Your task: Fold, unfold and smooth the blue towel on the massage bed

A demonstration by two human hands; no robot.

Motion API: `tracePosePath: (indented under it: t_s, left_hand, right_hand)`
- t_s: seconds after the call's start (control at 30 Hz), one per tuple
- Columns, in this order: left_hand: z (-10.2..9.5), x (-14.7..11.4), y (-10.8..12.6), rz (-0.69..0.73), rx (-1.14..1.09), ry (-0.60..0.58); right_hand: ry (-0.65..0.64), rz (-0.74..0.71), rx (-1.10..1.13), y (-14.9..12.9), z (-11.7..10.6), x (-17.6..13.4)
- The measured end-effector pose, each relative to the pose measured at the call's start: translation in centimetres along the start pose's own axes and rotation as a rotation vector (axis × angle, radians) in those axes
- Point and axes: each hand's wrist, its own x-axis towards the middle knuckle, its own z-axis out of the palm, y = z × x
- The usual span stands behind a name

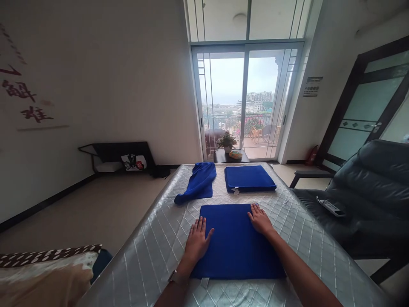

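The left hand point(197, 241) lies flat with fingers extended on the left edge of a folded blue cloth point(238, 247) at the near part of the silver quilted surface point(150, 251), while the right hand point(261, 219), likewise spread and gripping nothing, rests on its far right corner. Beyond it, a loose blue cloth point(202, 181) lies far left and a neat blue stack point(251, 177) far right.

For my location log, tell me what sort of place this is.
Probably a lounge or living room: a padded armchair, a potted plant and sliding glass doors onto a balcony.
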Motion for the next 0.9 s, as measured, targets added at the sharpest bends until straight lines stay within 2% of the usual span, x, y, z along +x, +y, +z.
tracePosePath:
  t_s: [0.17,0.27,0.33,0.43,0.57,0.63,0.7,0.73,0.8,0.9]
  left_hand:
    - [-0.4,0.1,-0.6,-0.023,0.036,-0.003]
    - [-1.2,0.3,-1.6,-0.129,0.079,0.068]
    - [-1.8,0.6,-1.4,-0.139,0.084,0.099]
    - [-2.5,1.9,1.7,0.049,0.048,0.06]
    - [-1.8,5.3,10.6,0.339,-0.051,0.037]
    - [-0.8,7.2,14.9,0.405,-0.112,0.031]
    - [0.4,8.4,17.9,0.404,-0.159,0.027]
    - [1.0,8.8,18.7,0.385,-0.173,0.028]
    - [2.0,9.0,18.8,0.34,-0.174,0.033]
    - [2.4,8.5,15.6,0.288,-0.127,0.034]
  right_hand:
    - [0.053,-0.002,0.032,0.7,1.4,0.2]
    - [0.072,0.0,0.044,0.8,1.9,0.3]
    - [0.083,-0.001,0.046,0.7,2.1,0.5]
    - [0.095,0.0,0.042,0.6,2.1,0.5]
    - [0.091,0.002,0.038,0.6,1.8,0.3]
    - [0.074,-0.013,0.024,0.8,1.7,0.1]
    - [0.058,-0.039,0.011,1.0,1.7,0.0]
    - [0.054,-0.048,0.009,1.1,1.7,0.0]
    - [0.062,-0.05,0.017,1.1,1.8,0.1]
    - [0.085,-0.02,0.04,0.9,1.9,0.2]
